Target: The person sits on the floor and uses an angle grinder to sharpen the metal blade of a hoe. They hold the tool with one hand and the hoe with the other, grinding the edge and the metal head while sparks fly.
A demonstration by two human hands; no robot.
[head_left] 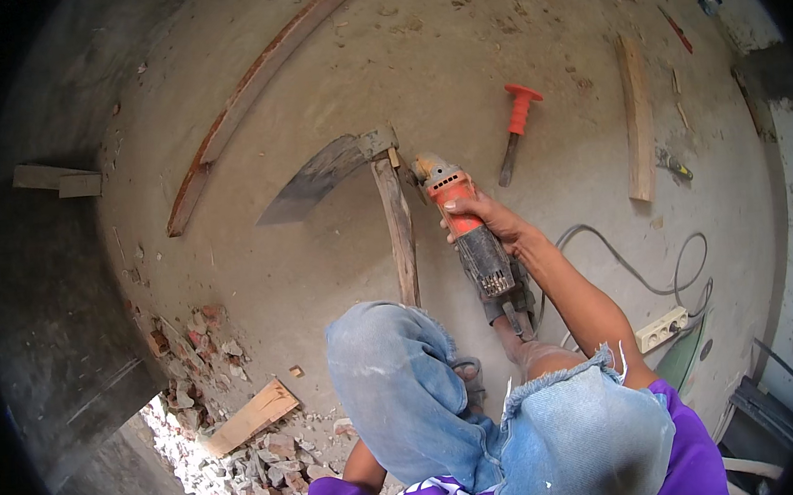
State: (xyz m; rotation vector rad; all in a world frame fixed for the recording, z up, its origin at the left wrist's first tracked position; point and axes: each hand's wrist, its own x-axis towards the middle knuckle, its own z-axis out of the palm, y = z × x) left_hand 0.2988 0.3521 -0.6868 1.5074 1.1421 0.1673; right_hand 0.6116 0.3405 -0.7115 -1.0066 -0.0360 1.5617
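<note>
An orange and black angle grinder (469,233) was gripped by the right hand (487,220), whose fingers were wrapped around the orange part of its body. The disc end of the grinder was pointed away from the person and was held just beside the upper end of a narrow wooden plank (399,229) lying on the concrete floor (457,59). A dark curved board (322,174) was joined to the top of that plank. The left hand could not be made out; only part of the left arm (364,466) was seen at the lower edge, behind a knee in torn blue jeans, so its grip could not be told. A cable (637,272) was seen running from the grinder's rear across the floor to a white power strip (662,329) at the right. A chisel with a red handle (517,130) was lying on the floor beyond the grinder, well apart from it. A long curved wooden strip (248,97) was lying at the upper left, and a shorter plank (637,120) at the right. Broken brick rubble (234,424) and a short wooden block (250,417) were heaped at the lower left.
</note>
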